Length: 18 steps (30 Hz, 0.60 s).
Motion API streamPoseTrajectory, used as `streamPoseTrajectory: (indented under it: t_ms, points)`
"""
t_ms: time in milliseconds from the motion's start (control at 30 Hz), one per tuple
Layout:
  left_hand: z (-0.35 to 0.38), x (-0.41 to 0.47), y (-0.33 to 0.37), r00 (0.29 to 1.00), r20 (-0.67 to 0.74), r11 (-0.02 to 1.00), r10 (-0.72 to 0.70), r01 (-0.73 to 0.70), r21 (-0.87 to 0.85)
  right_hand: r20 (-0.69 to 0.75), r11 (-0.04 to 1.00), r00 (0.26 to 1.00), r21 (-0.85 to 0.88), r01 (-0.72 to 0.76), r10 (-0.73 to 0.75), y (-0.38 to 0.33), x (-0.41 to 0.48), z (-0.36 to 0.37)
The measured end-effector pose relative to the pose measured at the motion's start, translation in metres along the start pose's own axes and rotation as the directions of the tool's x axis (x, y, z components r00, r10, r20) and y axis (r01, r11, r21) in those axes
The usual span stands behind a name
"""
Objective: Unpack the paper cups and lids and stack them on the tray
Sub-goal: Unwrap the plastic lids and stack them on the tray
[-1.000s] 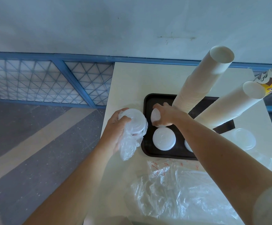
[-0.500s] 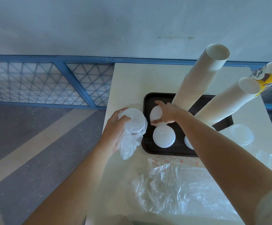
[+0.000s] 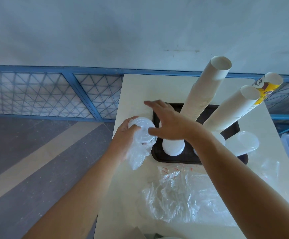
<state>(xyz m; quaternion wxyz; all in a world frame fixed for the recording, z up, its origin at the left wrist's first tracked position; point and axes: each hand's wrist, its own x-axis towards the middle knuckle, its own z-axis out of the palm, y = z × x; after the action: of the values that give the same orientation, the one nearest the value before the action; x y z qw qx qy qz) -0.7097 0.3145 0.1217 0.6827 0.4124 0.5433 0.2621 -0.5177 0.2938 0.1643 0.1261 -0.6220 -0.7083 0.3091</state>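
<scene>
My left hand [image 3: 123, 138] grips a stack of clear lids [image 3: 143, 131] still in its thin plastic sleeve, at the left edge of the black tray [image 3: 155, 152]. My right hand [image 3: 168, 123] hovers above the tray with fingers spread and holds nothing; its thumb lies close to the top lid. A white lid stack [image 3: 173, 147] sits on the tray below it. Two tall white paper cup stacks [image 3: 207, 94] [image 3: 231, 111] stand leaning on the tray.
A cup stack with a yellow print [image 3: 264, 90] leans at the far right. More clear lids [image 3: 245, 144] lie right of the tray. Crumpled empty plastic wrap [image 3: 183, 195] covers the near table. A blue railing [image 3: 88, 94] runs behind; floor lies to the left.
My right hand has let go of the lid it set on the tray, lifted, and swung left toward the wrapped lids. My left hand has stayed where it was.
</scene>
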Motion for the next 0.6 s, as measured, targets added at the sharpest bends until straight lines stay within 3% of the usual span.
streamPoseTrajectory:
  t_ms: [167, 400, 600]
  points:
    - [-0.003, -0.011, 0.004, 0.997, 0.021, 0.993, 0.073, -0.075, 0.091, 0.074, 0.996, 0.997, -0.085, 0.011, -0.005, -0.018, -0.011, 0.016]
    - [-0.006, -0.016, 0.008, 0.986, 0.080, 0.978, 0.148, -0.158, 0.135, 0.009, 0.995, 1.000, -0.098, 0.023, -0.022, -0.023, -0.014, 0.026]
    - [-0.006, -0.022, 0.013, 0.988, 0.118, 0.990, 0.101, -0.112, 0.086, -0.034, 0.994, 0.999, -0.110, 0.024, -0.028, -0.025, -0.016, 0.021]
